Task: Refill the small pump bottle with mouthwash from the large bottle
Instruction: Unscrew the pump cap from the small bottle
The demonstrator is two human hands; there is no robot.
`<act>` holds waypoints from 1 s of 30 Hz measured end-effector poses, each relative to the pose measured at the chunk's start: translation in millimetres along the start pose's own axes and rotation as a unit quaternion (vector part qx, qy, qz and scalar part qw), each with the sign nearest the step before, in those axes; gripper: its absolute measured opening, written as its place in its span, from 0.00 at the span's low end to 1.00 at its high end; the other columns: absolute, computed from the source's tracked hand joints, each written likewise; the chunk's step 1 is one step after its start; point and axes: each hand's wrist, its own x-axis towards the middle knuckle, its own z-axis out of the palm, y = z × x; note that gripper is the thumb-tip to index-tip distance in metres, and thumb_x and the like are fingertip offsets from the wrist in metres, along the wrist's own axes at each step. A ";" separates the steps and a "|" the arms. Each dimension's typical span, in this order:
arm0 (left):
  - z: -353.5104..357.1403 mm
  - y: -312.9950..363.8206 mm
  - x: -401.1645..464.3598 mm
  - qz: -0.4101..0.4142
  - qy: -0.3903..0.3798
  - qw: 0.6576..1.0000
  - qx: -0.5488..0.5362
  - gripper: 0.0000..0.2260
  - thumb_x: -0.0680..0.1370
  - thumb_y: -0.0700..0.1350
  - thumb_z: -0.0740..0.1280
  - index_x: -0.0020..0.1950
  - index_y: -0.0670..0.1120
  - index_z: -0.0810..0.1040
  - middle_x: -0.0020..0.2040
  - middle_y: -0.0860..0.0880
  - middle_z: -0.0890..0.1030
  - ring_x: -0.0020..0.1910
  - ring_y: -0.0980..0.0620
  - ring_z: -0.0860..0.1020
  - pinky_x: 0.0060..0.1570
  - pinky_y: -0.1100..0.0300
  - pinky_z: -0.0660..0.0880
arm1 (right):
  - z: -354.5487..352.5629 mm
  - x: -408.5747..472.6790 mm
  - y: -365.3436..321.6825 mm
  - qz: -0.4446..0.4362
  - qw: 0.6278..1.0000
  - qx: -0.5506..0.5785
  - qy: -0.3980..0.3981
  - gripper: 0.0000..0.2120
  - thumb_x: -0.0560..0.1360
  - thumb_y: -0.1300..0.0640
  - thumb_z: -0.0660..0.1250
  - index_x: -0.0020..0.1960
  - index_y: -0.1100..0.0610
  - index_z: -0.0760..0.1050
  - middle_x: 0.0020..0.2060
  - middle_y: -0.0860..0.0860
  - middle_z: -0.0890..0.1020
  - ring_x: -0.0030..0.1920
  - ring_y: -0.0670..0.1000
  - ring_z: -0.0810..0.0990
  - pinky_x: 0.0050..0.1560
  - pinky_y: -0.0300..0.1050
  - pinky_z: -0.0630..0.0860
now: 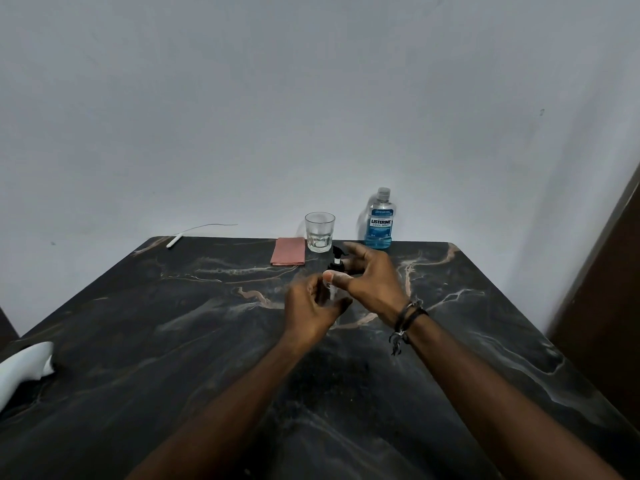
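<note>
The small pump bottle (336, 263) is clear with a black pump head and stands mid-table, mostly hidden between my hands. My left hand (313, 308) curls around its lower body, slightly blurred. My right hand (372, 280) has thumb and fingers closed on the pump collar at the neck. The large mouthwash bottle (379, 225), with blue liquid, a blue label and its clear cap on, stands upright at the table's far edge, behind and to the right of my hands.
An empty drinking glass (319, 232) and a folded pink cloth (288, 251) lie just behind the pump bottle. The dark marble table (173, 323) holds a white cable end (173, 241) far left and a white object (24, 370) near left. A dark door (609, 289) stands right.
</note>
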 end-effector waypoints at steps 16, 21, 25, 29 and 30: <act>9.7 4.8 -0.4 -0.003 -0.003 1.000 -0.001 0.17 0.70 0.35 0.78 0.45 0.55 0.77 0.42 0.50 0.83 0.42 0.51 0.83 0.41 0.60 0.81 | -2.0 -0.8 -7.6 0.020 0.989 -0.127 0.068 0.49 0.59 0.43 0.82 0.72 0.55 0.63 0.49 0.47 0.79 0.51 0.47 0.79 0.53 0.44 0.79; 10.3 -2.7 1.5 -0.004 0.000 1.000 0.016 0.13 0.70 0.39 0.79 0.51 0.48 0.81 0.44 0.44 0.84 0.44 0.42 0.83 0.44 0.42 0.82 | -2.9 2.9 -1.6 0.022 0.996 -0.056 0.059 0.41 0.63 0.57 0.82 0.70 0.57 0.67 0.45 0.50 0.83 0.48 0.48 0.83 0.52 0.45 0.81; 8.5 -4.4 1.2 0.006 0.003 1.000 0.015 0.13 0.70 0.38 0.78 0.48 0.52 0.80 0.40 0.49 0.83 0.38 0.55 0.81 0.36 0.61 0.79 | -5.0 5.4 -1.7 0.018 0.997 -0.067 0.021 0.45 0.63 0.54 0.82 0.73 0.55 0.62 0.51 0.48 0.81 0.54 0.49 0.81 0.57 0.48 0.80; 10.2 -3.3 0.8 0.000 0.012 1.000 0.006 0.19 0.70 0.35 0.78 0.44 0.57 0.76 0.40 0.53 0.82 0.37 0.60 0.80 0.37 0.65 0.78 | -0.7 1.7 -6.3 0.006 0.985 -0.162 0.062 0.50 0.58 0.40 0.81 0.72 0.54 0.63 0.46 0.45 0.78 0.50 0.48 0.80 0.52 0.48 0.80; 11.3 -4.5 1.4 -0.001 0.013 1.000 0.007 0.18 0.69 0.35 0.78 0.44 0.56 0.76 0.40 0.50 0.82 0.38 0.56 0.81 0.38 0.58 0.80 | 0.5 1.6 -6.2 0.006 0.984 -0.160 0.077 0.48 0.58 0.40 0.81 0.71 0.54 0.64 0.44 0.45 0.78 0.48 0.47 0.80 0.51 0.48 0.80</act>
